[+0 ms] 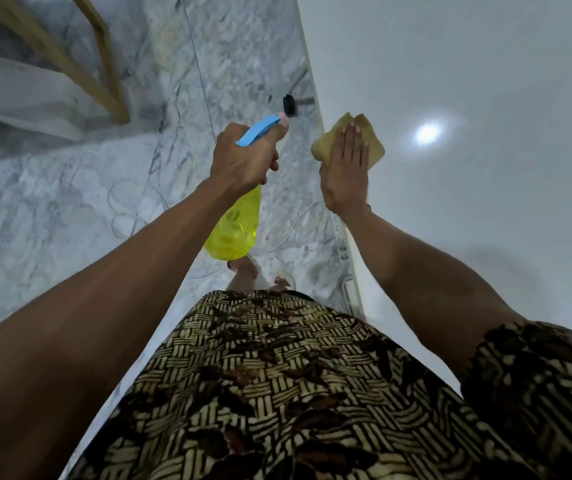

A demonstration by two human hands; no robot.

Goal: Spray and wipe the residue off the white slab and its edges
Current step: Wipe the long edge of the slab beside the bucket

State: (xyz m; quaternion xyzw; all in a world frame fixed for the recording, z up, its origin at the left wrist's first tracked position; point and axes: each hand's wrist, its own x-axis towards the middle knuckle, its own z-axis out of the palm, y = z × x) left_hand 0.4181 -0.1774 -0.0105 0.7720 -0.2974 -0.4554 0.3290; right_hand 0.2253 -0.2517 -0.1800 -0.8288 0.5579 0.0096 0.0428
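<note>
Fingers of right hand (345, 168) straight, together, pressing soft cloth (346, 142) flat near white slab (485, 98) edge; I judge cloth limp, slab slick. Left hand (243, 157) grips spray bottle (234, 226) at neck, likely light.

Cloth (348, 142) on slab (485, 81), bottle (232, 226) left.

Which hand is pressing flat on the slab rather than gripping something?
The right hand: its straight fingers press the tan cloth onto the white slab. The left hand grips the yellow spray bottle.
</note>
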